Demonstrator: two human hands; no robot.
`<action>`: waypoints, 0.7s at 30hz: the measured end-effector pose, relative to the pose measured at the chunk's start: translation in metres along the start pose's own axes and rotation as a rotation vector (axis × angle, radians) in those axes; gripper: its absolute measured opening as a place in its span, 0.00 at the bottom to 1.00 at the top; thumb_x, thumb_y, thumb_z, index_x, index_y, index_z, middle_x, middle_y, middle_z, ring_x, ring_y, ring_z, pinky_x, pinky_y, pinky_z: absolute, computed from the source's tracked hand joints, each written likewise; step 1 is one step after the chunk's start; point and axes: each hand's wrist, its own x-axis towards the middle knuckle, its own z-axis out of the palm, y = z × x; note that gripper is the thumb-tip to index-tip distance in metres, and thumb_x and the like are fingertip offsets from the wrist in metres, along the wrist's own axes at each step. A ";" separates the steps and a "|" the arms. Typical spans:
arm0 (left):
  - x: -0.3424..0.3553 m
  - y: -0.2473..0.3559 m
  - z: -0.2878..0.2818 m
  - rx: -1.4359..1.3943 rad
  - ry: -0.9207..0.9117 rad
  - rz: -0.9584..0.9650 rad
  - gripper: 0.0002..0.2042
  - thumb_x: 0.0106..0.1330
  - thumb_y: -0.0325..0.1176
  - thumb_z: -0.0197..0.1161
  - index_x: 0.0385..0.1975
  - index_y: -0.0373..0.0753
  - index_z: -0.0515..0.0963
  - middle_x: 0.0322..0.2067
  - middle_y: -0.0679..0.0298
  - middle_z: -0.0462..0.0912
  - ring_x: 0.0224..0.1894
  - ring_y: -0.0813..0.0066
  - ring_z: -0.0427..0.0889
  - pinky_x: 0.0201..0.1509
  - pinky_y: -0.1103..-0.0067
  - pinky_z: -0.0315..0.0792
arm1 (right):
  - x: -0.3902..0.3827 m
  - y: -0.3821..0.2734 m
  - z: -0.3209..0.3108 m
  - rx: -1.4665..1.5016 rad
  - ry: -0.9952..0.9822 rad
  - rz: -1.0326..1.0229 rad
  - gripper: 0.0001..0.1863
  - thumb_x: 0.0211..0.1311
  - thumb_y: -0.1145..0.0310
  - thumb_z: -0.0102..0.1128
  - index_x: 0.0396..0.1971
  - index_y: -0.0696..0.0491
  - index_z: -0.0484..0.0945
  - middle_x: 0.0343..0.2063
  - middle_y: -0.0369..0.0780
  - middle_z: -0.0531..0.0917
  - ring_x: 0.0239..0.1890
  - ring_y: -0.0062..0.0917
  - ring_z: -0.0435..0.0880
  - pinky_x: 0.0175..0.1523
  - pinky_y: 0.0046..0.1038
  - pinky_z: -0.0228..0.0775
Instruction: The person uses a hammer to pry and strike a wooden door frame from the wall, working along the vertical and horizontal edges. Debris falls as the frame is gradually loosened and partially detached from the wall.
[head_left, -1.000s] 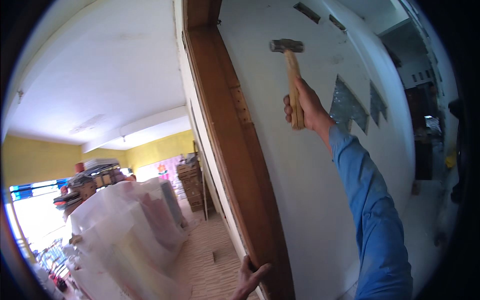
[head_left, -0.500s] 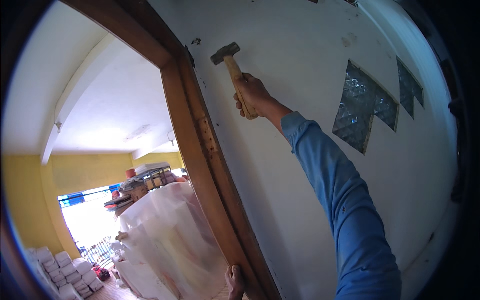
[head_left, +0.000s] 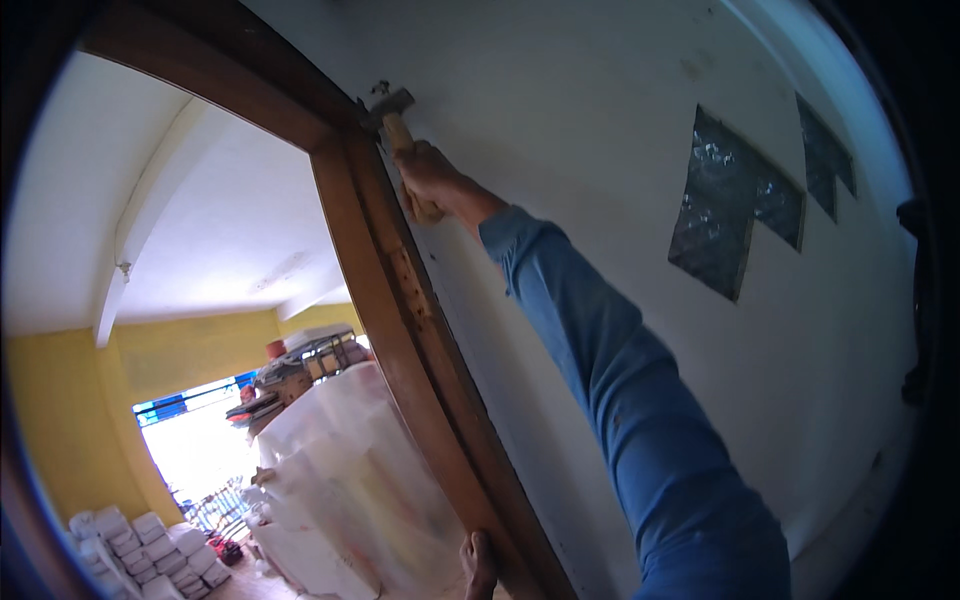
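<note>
Wooden-handled hammer (head_left: 398,132) slants up and left, head topmost by the door frame (head_left: 440,400), right grip (head_left: 428,170) closed around it.

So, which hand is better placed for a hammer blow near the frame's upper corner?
Probably the right hand: it grips the hammer by the handle, its head close to the upper corner of the wooden frame. The left hand is lower, at the frame's edge, with no tool visible.

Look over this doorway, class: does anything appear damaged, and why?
Two spots stand out. A ragged dark patch mars the white wall beside the upper corner of the wooden door frame, close to the hammer, apparently chipped. Lower on the frame, a paler strip shows small dark marks, perhaps holes, unlike the wood around it.
</note>
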 end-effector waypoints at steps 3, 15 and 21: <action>-0.005 0.006 0.005 0.055 0.118 0.146 0.31 0.73 0.58 0.48 0.36 0.28 0.79 0.26 0.63 0.78 0.30 0.76 0.73 0.33 0.72 0.68 | 0.000 0.007 -0.001 -0.084 0.033 -0.038 0.24 0.74 0.59 0.45 0.59 0.60 0.59 0.27 0.46 0.78 0.18 0.32 0.80 0.20 0.39 0.76; -0.001 0.007 0.014 0.045 0.191 0.216 0.30 0.74 0.57 0.48 0.28 0.30 0.77 0.20 0.66 0.74 0.26 0.79 0.69 0.28 0.73 0.64 | 0.002 -0.007 -0.062 -0.105 0.073 -0.143 0.20 0.74 0.56 0.47 0.54 0.57 0.66 0.23 0.43 0.78 0.17 0.31 0.79 0.20 0.36 0.73; 0.001 -0.007 0.011 -0.043 0.149 0.147 0.28 0.74 0.54 0.50 0.26 0.31 0.77 0.20 0.67 0.74 0.26 0.79 0.70 0.28 0.74 0.64 | -0.008 -0.049 -0.116 0.292 0.570 -0.367 0.20 0.76 0.52 0.46 0.47 0.55 0.63 0.26 0.43 0.76 0.20 0.30 0.80 0.20 0.37 0.75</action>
